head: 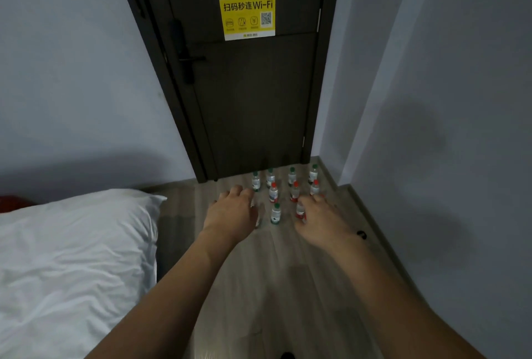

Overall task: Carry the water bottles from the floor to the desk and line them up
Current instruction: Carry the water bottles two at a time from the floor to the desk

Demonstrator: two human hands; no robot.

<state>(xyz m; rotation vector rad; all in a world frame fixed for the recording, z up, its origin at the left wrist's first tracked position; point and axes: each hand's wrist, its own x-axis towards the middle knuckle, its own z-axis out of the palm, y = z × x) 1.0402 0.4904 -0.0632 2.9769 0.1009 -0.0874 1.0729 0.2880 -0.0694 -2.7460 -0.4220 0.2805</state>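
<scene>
fingers (236, 190) on both hands are loose and holding nothing above the water bottles (275, 213), which look light but slick, so i'd grab mid-body.

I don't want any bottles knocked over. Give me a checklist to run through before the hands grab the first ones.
1. Bottles upright: the water bottles in view stand upright on the floor by the door: ok.
2. Left hand free: fingers spread, no bottle seen in it: ok.
3. Right hand free: a red-label bottle sits at its fingers; gripped or not: cannot tell.
4. Nearest bottle reachable without crossing others: green-cap front bottle stands between the hands: ok.
5. Desk ready: not in view: cannot tell.
</scene>
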